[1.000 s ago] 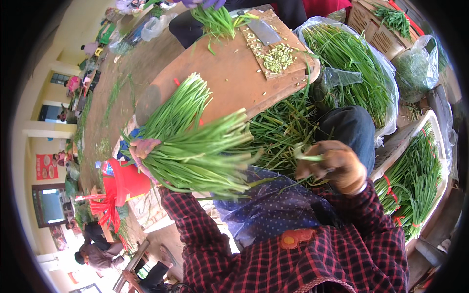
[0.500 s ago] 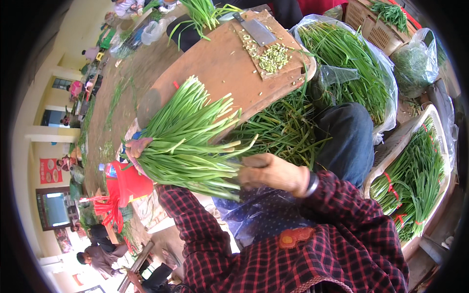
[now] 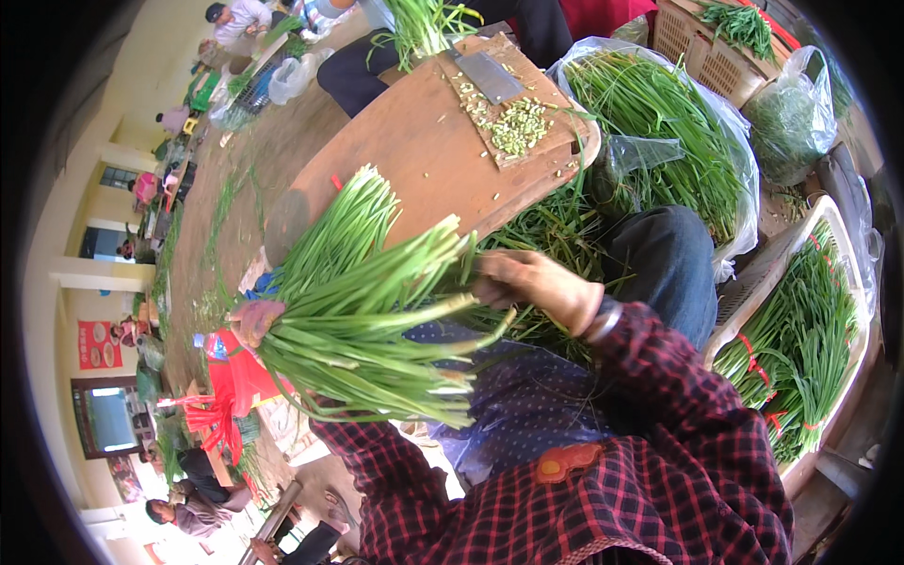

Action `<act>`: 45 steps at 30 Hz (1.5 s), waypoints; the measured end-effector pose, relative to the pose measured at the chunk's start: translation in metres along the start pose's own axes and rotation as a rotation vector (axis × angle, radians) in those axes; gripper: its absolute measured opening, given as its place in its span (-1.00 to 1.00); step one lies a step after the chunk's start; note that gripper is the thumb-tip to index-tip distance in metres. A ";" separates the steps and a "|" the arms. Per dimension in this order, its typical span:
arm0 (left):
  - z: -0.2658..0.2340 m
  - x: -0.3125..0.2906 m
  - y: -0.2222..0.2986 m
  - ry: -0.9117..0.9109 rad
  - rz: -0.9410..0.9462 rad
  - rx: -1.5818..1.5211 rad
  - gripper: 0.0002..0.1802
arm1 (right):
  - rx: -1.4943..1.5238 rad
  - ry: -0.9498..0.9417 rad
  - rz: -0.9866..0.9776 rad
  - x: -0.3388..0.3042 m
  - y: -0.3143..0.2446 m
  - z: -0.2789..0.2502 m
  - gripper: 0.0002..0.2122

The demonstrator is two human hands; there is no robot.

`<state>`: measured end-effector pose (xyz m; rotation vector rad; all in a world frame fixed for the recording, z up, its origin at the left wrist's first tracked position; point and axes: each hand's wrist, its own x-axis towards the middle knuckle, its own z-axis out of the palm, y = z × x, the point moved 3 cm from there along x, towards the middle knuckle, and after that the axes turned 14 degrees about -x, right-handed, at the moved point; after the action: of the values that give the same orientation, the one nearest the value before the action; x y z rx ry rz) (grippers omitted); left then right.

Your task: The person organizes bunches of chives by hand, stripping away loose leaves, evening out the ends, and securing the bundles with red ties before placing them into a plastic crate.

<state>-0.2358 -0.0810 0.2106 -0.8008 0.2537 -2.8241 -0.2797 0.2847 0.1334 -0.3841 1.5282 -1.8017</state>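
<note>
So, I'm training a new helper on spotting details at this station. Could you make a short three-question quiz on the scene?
1. Short answer: which side's hand grips the big loose bunch of green stalks?

2. True or false: the cleaver is lying on the floor.

3. Multiple choice: what colour are the ties on the greens in the pale crate at right?
A) blue
B) red
C) white

Key:
1. The left hand.
2. False; it lies on the cutting board.
3. B.

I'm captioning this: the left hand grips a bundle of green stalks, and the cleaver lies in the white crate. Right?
Not quite: the cleaver lies on the wooden board, as the head view shows; the left hand grips the green stalks.
</note>
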 end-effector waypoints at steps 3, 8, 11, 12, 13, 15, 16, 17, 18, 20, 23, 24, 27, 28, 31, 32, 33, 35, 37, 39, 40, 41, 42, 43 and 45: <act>0.004 0.001 -0.001 0.004 -0.020 -0.004 -0.88 | 0.238 0.142 0.084 0.008 -0.024 0.028 -0.65; 0.008 -0.008 0.002 0.004 -0.031 0.015 -0.88 | 0.561 0.226 -0.209 -0.043 -0.017 -0.019 -0.72; 0.006 -0.006 -0.002 -0.004 -0.048 0.010 -0.88 | -0.441 0.443 -0.121 -0.057 -0.012 -0.044 -0.72; 0.005 -0.006 -0.002 -0.006 -0.049 0.010 -0.88 | -0.896 0.543 -0.043 -0.059 -0.016 -0.045 -0.62; 0.009 -0.008 -0.003 -0.010 -0.058 0.016 -0.88 | -0.915 0.551 -0.136 -0.051 -0.023 -0.037 -0.56; 0.015 -0.005 -0.009 -0.017 -0.070 0.019 -0.88 | -0.419 0.396 -0.116 -0.031 -0.039 -0.019 -0.51; 0.003 -0.004 -0.011 -0.016 -0.081 -0.003 -0.88 | -0.497 0.340 -0.119 -0.020 -0.049 -0.011 -0.52; 0.013 -0.008 -0.010 -0.021 -0.080 0.016 -0.88 | -0.551 0.247 -0.135 -0.010 -0.060 0.006 -0.52; 0.011 -0.002 -0.018 -0.021 -0.100 0.011 -0.88 | 0.094 0.021 -0.234 0.010 -0.040 0.013 -0.56; 0.002 0.000 -0.022 -0.017 -0.108 -0.002 -0.88 | 0.218 -0.033 -0.275 0.024 -0.035 0.026 -0.48; 0.004 -0.008 -0.022 -0.012 -0.112 0.003 -0.88 | -0.177 0.155 -0.241 0.013 -0.038 0.032 -0.52; 0.009 -0.012 -0.019 -0.009 -0.106 0.015 -0.88 | -0.397 0.190 -0.077 0.001 -0.044 0.034 -0.65; 0.013 -0.016 -0.016 -0.004 -0.100 0.011 -0.88 | -0.471 0.108 -0.359 -0.023 -0.030 0.024 -0.81; 0.009 -0.016 -0.016 -0.002 -0.102 0.003 -0.88 | -0.438 0.010 -0.343 -0.036 -0.035 0.016 -0.84; 0.012 -0.016 -0.014 -0.008 -0.096 0.005 -0.88 | -0.067 0.076 -0.075 -0.074 -0.045 -0.015 -0.77; 0.015 -0.015 -0.015 -0.010 -0.099 0.010 -0.88 | -0.101 0.132 -0.116 -0.078 -0.029 -0.034 -0.76; 0.017 -0.016 -0.016 -0.012 -0.102 0.010 -0.88 | -0.012 0.196 0.062 -0.077 0.003 -0.053 -0.67; 0.017 -0.013 -0.018 -0.011 -0.108 0.006 -0.88 | -1.432 0.593 0.250 -0.073 0.002 -0.054 -0.57; 0.016 -0.017 -0.020 -0.012 -0.105 0.008 -0.88 | -1.342 0.619 -0.242 -0.060 -0.009 -0.045 -0.54; 0.011 -0.020 -0.019 -0.007 -0.101 0.000 -0.87 | -0.597 0.363 -0.188 -0.048 -0.045 -0.023 -0.57; 0.012 -0.018 -0.022 -0.011 -0.108 -0.005 -0.87 | -0.533 0.206 -0.205 -0.038 -0.056 -0.015 -0.59; 0.012 -0.017 -0.024 -0.013 -0.110 -0.006 -0.87 | -0.468 0.050 -0.221 -0.029 -0.064 -0.010 -0.59; 0.015 -0.015 -0.026 -0.014 -0.117 -0.002 -0.87 | -0.391 -0.118 -0.269 -0.012 -0.058 -0.004 -0.61; 0.016 -0.013 -0.028 -0.018 -0.124 -0.002 -0.87 | -0.474 -0.190 -0.292 -0.005 -0.051 0.002 -0.65; 0.019 -0.012 -0.029 -0.017 -0.130 0.009 -0.87 | -0.461 -0.288 -0.432 -0.010 -0.044 0.004 -0.70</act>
<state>-0.2197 -0.0519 0.2265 -0.8692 0.1930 -2.9354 -0.2854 0.2898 0.1783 -1.2217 1.7300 -1.5852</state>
